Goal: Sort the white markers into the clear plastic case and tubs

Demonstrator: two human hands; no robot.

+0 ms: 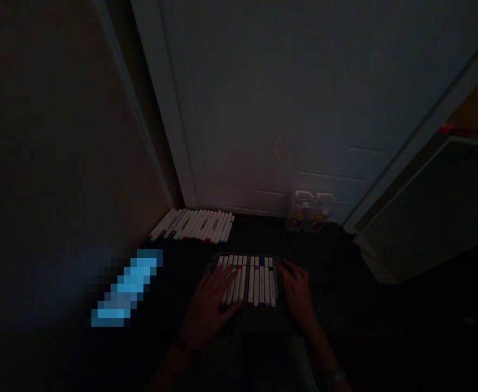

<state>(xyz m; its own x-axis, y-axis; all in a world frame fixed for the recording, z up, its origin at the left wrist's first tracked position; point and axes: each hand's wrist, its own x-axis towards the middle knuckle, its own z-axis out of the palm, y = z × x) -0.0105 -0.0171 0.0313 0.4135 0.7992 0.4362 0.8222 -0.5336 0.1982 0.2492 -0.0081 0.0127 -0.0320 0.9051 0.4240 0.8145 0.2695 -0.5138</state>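
Note:
A clear plastic case (246, 296) lies on the dark tabletop, holding white markers (262, 283) in two side-by-side compartments. Some of the markers have coloured bands, such as blue, red and green. Over the left compartment rests my left hand (211, 305), fingers spread across the markers and covering part of them. At the case's right edge is my right hand (298, 291), its fingers extended and a ring on one of them. Neither hand grips a marker. The dim light hides fine detail.
A row of loose white markers (200, 224) lies at the back left against the wall. Two clear plastic containers (310, 215) with labels stand at the back right. A glowing, pixelated screen (128, 288) is on the left. A pale panel (263, 109) rises behind the table.

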